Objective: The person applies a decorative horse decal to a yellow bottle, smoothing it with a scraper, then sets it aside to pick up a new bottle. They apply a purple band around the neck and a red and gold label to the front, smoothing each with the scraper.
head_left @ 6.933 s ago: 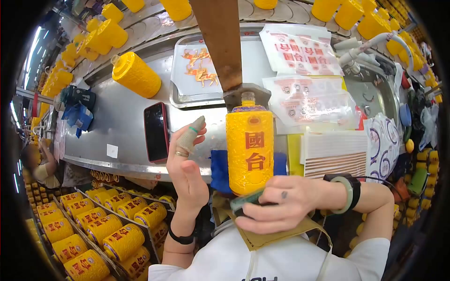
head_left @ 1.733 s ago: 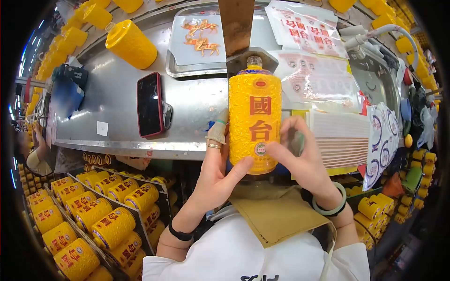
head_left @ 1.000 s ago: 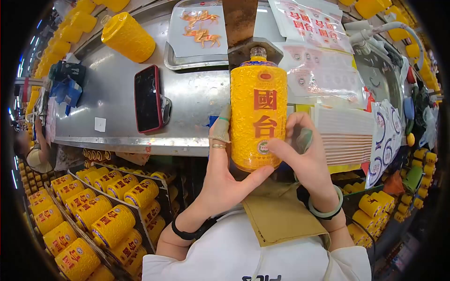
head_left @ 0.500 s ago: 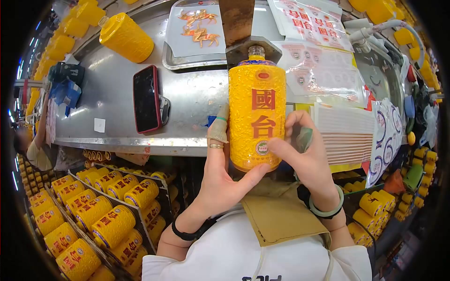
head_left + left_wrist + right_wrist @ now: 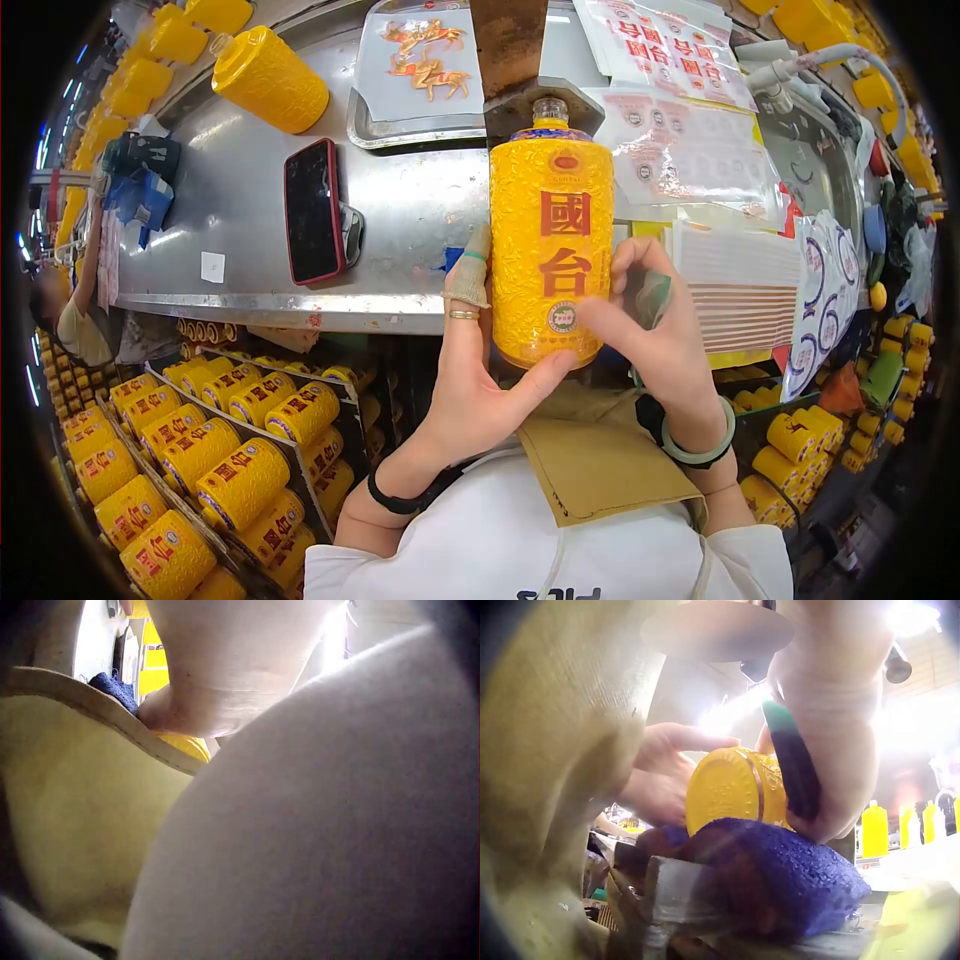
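Observation:
A yellow embossed bottle (image 5: 550, 240) with red characters lies neck away from the person, its glass neck at a metal holder (image 5: 545, 100). The left hand (image 5: 480, 370) holds its lower left side, thumb across the base edge; a cloth cover wraps one finger. The right hand (image 5: 655, 335) has its thumb at a round label (image 5: 563, 317) low on the front, with a green piece (image 5: 652, 300) held in its curled fingers. In the right wrist view the bottle's base (image 5: 724, 791) shows above a blue cloth (image 5: 780, 877), between left hand (image 5: 660, 769) and right hand (image 5: 832, 735).
A phone (image 5: 313, 210), another yellow bottle (image 5: 270, 80) and a tray (image 5: 420, 133) with golden figures stand left on the metal table (image 5: 230, 240). Label sheets (image 5: 685, 150) and striped strips (image 5: 735, 290) lie right. Racked bottles (image 5: 240, 485) fill the lower left.
The left hand, raised off the bottle in the oldest frame, now holds it. The round label shows on the bottle's front, where it did not before. Over the last half second both hands barely moved.

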Demonstrator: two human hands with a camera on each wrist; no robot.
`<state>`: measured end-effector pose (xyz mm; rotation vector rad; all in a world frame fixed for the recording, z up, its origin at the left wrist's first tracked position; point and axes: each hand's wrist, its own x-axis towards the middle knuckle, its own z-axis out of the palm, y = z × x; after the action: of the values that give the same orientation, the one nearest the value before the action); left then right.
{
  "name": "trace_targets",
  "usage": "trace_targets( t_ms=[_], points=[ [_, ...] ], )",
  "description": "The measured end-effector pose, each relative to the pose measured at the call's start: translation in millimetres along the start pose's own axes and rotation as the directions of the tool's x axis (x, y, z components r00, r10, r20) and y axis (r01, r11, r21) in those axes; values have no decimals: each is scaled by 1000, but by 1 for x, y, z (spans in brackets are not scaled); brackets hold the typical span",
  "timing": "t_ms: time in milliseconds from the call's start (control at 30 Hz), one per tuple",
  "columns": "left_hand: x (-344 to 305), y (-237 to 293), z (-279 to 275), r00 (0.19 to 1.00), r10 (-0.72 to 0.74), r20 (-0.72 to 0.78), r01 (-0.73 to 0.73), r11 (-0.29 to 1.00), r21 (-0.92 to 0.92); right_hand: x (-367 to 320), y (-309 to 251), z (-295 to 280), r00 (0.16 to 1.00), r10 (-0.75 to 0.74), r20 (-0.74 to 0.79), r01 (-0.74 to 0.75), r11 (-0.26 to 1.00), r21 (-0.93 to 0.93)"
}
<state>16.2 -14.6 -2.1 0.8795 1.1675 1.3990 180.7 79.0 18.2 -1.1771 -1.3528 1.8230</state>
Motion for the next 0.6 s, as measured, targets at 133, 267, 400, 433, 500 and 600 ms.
trace_targets(
  t_ms=[133, 267, 400, 433, 500, 600],
  points=[
    [1, 0, 0, 1000, 8, 2, -8, 1000, 25, 0, 1, 1, 1000, -17, -4, 17, 999, -34],
    [0, 0, 0, 1000, 5, 2, -5, 1000, 12, 0, 2, 2, 1000, -26, -10, 26, 999, -41],
    [1, 0, -1, 1000, 23, 15, -23, 999, 24, 0, 5, 1, 1000, -29, -7, 29, 999, -26],
    [2, 0, -1, 1000, 22, 15, -22, 999, 24, 0, 6, 0, 1000, -23, 1, 23, 1000, -8],
    [2, 0, -2, 998, 51, 45, -52, 999, 11, 0, 1, 0, 1000, -6, -6, 6, 1000, 2],
    [2, 3, -2, 998, 22, 53, -22, 1000, 8, 0, 3, -1, 1000, 9, -14, -9, 1000, 12]
  ],
)
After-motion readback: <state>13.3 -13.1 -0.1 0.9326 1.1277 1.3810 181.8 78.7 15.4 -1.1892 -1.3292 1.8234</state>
